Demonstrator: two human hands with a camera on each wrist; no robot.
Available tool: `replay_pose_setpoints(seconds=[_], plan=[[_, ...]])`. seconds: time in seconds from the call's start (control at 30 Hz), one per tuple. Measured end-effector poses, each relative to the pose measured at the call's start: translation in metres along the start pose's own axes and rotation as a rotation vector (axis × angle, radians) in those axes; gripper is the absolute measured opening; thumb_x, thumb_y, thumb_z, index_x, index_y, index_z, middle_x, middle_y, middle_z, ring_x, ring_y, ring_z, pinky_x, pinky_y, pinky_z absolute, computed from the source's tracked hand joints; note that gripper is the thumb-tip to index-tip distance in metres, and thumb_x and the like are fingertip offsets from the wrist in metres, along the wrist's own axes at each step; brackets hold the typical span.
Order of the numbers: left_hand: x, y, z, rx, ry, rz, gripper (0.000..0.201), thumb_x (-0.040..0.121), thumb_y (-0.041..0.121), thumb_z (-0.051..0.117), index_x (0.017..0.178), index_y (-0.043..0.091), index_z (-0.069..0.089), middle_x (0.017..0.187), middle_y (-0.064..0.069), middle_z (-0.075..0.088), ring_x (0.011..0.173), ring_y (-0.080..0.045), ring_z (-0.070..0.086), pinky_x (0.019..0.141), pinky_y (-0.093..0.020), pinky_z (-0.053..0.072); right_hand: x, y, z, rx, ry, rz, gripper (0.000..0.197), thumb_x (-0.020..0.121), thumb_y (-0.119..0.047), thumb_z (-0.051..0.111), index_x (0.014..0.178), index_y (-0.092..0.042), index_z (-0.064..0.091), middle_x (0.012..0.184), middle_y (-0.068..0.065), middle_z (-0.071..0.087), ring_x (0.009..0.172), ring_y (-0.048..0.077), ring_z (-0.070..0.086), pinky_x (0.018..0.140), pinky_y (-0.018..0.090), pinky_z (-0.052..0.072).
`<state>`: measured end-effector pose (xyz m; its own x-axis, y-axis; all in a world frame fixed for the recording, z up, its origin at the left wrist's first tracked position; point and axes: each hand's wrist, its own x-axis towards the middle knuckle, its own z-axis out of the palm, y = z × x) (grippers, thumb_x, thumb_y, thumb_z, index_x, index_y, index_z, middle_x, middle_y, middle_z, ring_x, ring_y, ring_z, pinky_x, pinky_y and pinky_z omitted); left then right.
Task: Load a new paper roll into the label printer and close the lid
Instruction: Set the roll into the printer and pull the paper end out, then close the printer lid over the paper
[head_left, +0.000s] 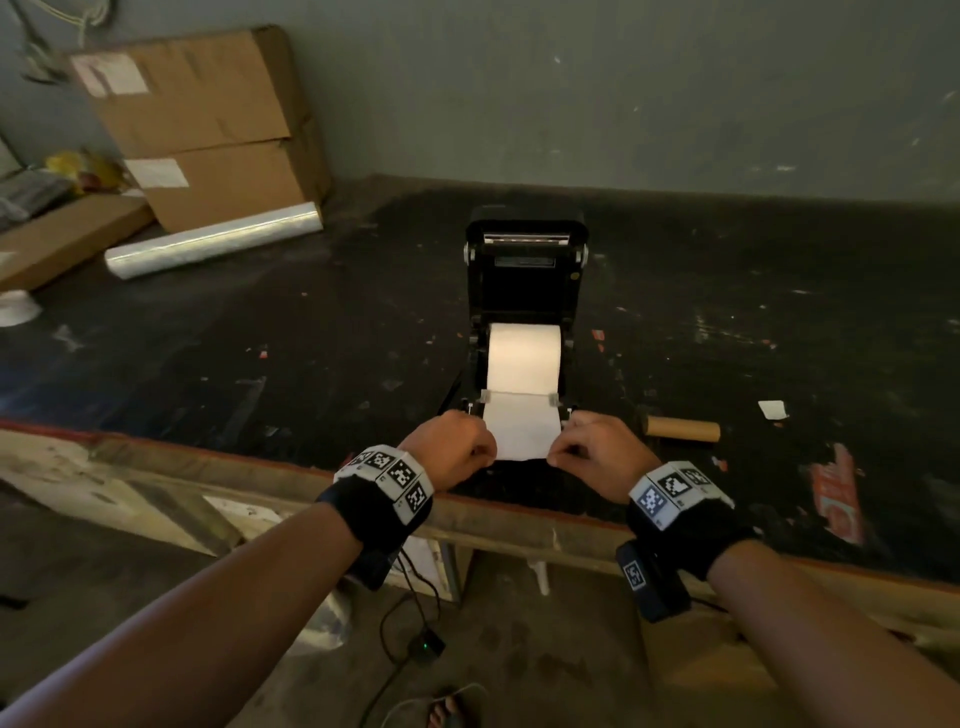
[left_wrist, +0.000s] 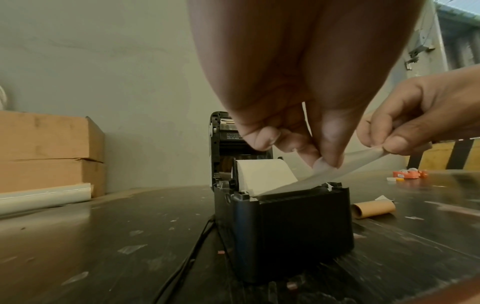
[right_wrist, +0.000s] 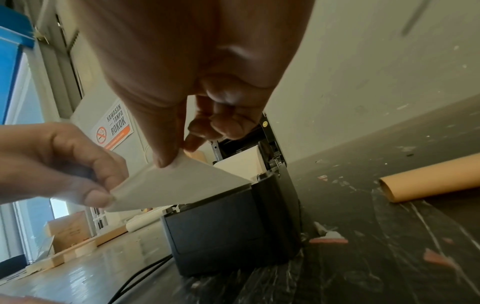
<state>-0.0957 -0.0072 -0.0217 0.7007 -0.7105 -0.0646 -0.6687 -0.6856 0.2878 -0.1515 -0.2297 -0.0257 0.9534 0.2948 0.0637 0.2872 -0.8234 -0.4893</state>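
In the open bay of the label printer (head_left: 524, 291), near the front edge of the counter (head_left: 260, 332), the new paper roll (head_left: 524, 358) is already seated. Its free end (head_left: 522, 431) is drawn forward over the front slot and is pinched at both near corners: the left corner by the fingers of the left hand (head_left: 451, 441), the right corner by those of the right hand (head_left: 602, 447). The lid (head_left: 525, 244) is seen standing upright behind the roll, so closing it is judged to remain. An empty cardboard core (head_left: 681, 429) is lying to the right.
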Motion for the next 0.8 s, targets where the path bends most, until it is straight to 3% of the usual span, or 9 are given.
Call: replay_pose_setpoints(seconds=[0.23,0.33,0.47,0.57,0.63,0.7,0.8], plan=[[0.001,-0.001,-0.002,-0.001,-0.039,-0.013,0.024,0.088,0.014,0.053,0.105,0.014,0.07,0.11,-0.005,0.068,0.1,-0.02,0.063,0.09,-0.032,0.051,0.001,0.004,0.003,0.016,-0.016,0.021,0.015,0.086,-0.023,0.062,0.093,-0.017,0.073,0.089,-0.006,0.054,0.084,0.008,0.051,0.077,0.02,0.037],[0.007,-0.005,-0.005,-0.016,-0.13,-0.031,0.022,0.086,0.016,0.058,0.102,0.014,0.072,0.107,-0.005,0.071,0.098,-0.019,0.065,0.09,-0.031,0.05,0.005,0.006,0.001,0.019,-0.036,0.028,0.015,0.085,-0.024,0.063,0.092,-0.016,0.073,0.089,-0.006,0.055,0.085,0.008,0.051,0.077,0.02,0.037],[0.02,-0.011,-0.013,-0.054,-0.333,-0.042,0.02,0.083,0.021,0.065,0.097,0.011,0.075,0.1,-0.006,0.074,0.088,-0.018,0.066,0.076,-0.02,0.044,0.019,0.01,-0.01,0.046,-0.154,0.051,0.016,0.085,-0.025,0.064,0.093,-0.015,0.073,0.091,-0.006,0.059,0.082,0.007,0.054,0.072,0.013,0.039],[0.036,-0.022,-0.032,-0.115,-0.44,-0.105,0.03,0.084,0.033,0.065,0.101,0.01,0.074,0.091,-0.005,0.071,0.064,-0.009,0.057,0.065,-0.016,0.045,0.037,0.015,-0.035,0.131,-0.084,0.127,0.017,0.085,-0.026,0.064,0.096,-0.016,0.072,0.089,-0.008,0.06,0.078,0.002,0.054,0.066,0.008,0.037],[0.05,-0.033,-0.054,-0.139,-0.377,-0.142,0.032,0.084,0.037,0.064,0.1,0.011,0.073,0.087,-0.003,0.069,0.064,-0.01,0.057,0.069,-0.024,0.047,0.053,0.017,-0.056,0.158,0.019,0.177,0.017,0.086,-0.026,0.063,0.098,-0.016,0.071,0.09,-0.008,0.061,0.083,0.007,0.056,0.067,0.012,0.038],[0.068,-0.045,-0.081,-0.135,-0.186,-0.147,0.029,0.085,0.038,0.063,0.098,0.014,0.073,0.084,0.003,0.066,0.075,-0.01,0.06,0.074,-0.023,0.043,0.067,0.019,-0.074,0.187,0.123,0.244,0.016,0.086,-0.025,0.062,0.099,-0.019,0.069,0.091,-0.008,0.063,0.088,0.009,0.058,0.074,0.022,0.04],[0.094,-0.064,-0.119,-0.242,0.148,-0.224,0.029,0.086,0.039,0.06,0.103,0.017,0.069,0.084,0.003,0.065,0.079,-0.011,0.06,0.079,-0.024,0.043,0.086,0.026,-0.093,0.248,0.262,0.321,0.009,0.085,-0.026,0.063,0.094,-0.024,0.067,0.088,-0.007,0.066,0.086,0.011,0.061,0.077,0.026,0.042]])
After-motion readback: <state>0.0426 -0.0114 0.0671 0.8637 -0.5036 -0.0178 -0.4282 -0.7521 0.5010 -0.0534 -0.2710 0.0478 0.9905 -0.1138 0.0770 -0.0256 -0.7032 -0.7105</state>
